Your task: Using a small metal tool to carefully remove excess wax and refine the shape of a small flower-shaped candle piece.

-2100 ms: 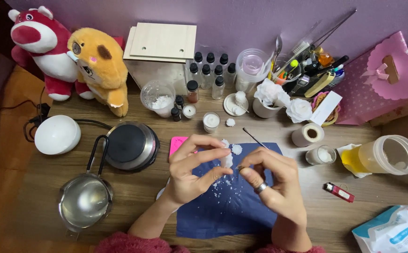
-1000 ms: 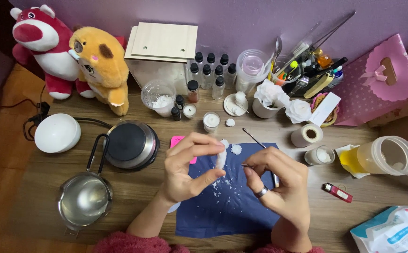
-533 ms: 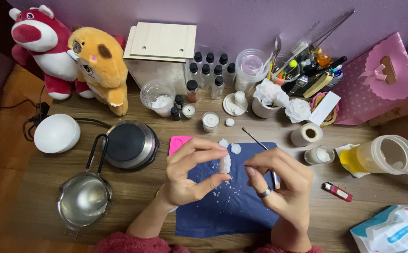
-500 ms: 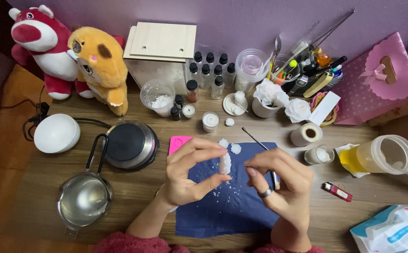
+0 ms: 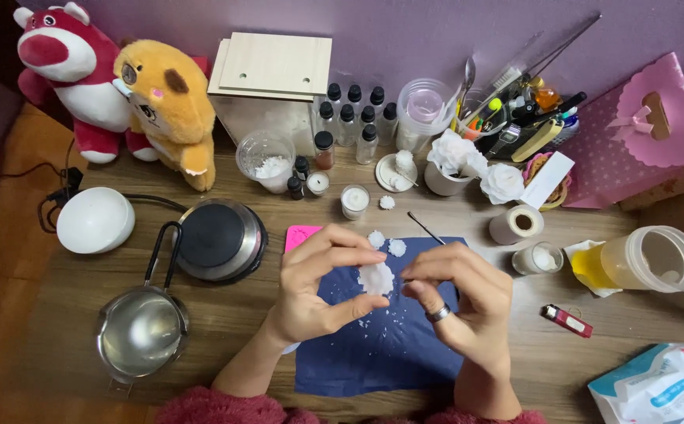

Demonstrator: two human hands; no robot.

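Observation:
My left hand [image 5: 318,286] pinches a small white wax flower [image 5: 375,278] between thumb and fingers, above a dark blue cloth [image 5: 385,345] strewn with white crumbs. My right hand [image 5: 463,302], with a ring on one finger, has its fingertips together at the flower's right edge and grips a thin dark metal pick [image 5: 426,228] that pokes out behind it. Two more small white wax pieces [image 5: 386,243] lie at the cloth's far edge. A pink mould [image 5: 301,235] peeks out behind my left hand.
A hot plate [image 5: 220,239] and steel saucepan [image 5: 142,330] sit left. White dome lamp [image 5: 95,220], two plush toys [image 5: 114,86], small dark-capped bottles [image 5: 353,118], candle jars [image 5: 354,201], tape roll [image 5: 516,224], plastic jug [image 5: 648,263] and lighter [image 5: 566,320] surround the cloth.
Both hands keep working the white flower over the cloth. It has been turned slightly and sits a little lower; the right fingertips have shifted closer to it.

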